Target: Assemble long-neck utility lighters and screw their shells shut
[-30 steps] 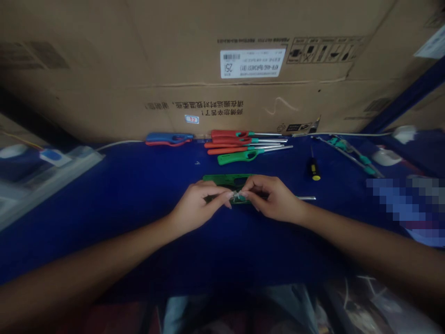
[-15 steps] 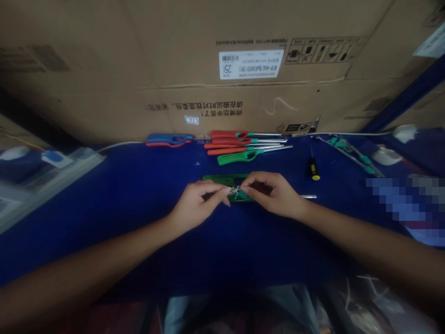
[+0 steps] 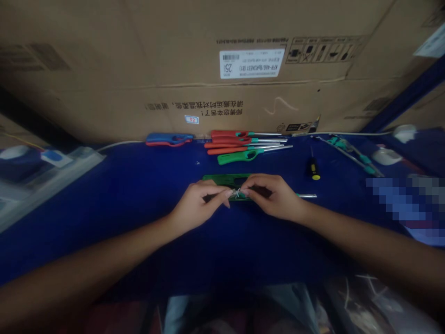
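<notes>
One small pale part (image 3: 237, 192), pinched between the fingertips of left hand (image 3: 196, 202) and right hand (image 3: 278, 199), above one green casing (image 3: 219, 178), seemingly open; work apparently midway, part seemingly unseated, remainder not tellable; whole-looking green lighter (image 3: 236, 158) beyond the hands.

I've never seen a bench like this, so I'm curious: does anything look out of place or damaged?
The cardboard is odd: its printing is upside down. A white scrap lies loose on the blue table, apart from the lighters. The small parts between left hand and right hand are too tiny to judge for damage.
</notes>
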The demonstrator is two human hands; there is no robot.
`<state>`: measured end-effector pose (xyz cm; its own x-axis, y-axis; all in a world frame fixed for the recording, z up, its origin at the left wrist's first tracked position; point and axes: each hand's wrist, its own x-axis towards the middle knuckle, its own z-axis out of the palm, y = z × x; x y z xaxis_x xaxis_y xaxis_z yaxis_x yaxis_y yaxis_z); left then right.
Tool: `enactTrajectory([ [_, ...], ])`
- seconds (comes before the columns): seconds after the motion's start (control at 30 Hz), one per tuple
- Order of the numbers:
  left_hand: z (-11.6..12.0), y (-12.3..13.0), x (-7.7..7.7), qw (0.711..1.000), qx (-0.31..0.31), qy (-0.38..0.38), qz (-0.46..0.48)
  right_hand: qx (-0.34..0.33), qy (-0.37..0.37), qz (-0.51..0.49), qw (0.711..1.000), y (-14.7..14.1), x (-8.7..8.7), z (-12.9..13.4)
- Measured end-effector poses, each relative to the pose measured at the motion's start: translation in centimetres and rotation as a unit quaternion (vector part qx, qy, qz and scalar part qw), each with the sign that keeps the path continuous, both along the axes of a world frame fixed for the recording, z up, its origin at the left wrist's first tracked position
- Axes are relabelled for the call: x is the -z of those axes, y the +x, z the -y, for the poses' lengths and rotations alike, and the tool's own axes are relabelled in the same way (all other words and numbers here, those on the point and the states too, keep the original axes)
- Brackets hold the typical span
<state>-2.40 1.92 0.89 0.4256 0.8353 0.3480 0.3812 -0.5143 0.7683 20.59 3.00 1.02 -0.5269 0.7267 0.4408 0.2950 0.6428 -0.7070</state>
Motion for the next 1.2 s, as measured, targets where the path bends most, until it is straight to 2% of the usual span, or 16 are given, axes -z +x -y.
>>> enactTrajectory([
  [0.27,0.0,-0.1,0.1,0.999,0.013,0.032,-0.003,-0.017,0.062,0.024,0.998,0.3,-0.1,0.1],
  [0.43,-0.4,-0.6,-1.0,0.991,0.006,0.110,-0.078,-0.012,0.159,0.103,0.982,0.7,-1.2,0.0],
  [0.5,-0.6,-1.0,-1.7,0.987,0.005,0.122,-0.109,-0.013,0.175,0.130,0.976,0.9,-1.6,-0.1],
  [0.63,-1.0,-1.7,-2.2,0.984,0.029,0.100,-0.148,-0.018,0.179,0.173,0.968,1.4,-1.8,-0.5],
  [0.73,-1.3,-2.2,-2.0,0.983,0.047,0.071,-0.163,-0.038,0.177,0.217,0.959,1.6,-1.6,-0.6],
  [0.9,-1.4,-2.3,-1.4,0.985,0.042,0.035,-0.163,-0.077,0.175,0.277,0.942,1.4,-1.4,-0.1],
  [1.2,-1.4,-2.6,-1.7,0.984,0.050,0.055,-0.164,-0.082,0.183,0.280,0.939,1.5,-1.2,-0.2],
])
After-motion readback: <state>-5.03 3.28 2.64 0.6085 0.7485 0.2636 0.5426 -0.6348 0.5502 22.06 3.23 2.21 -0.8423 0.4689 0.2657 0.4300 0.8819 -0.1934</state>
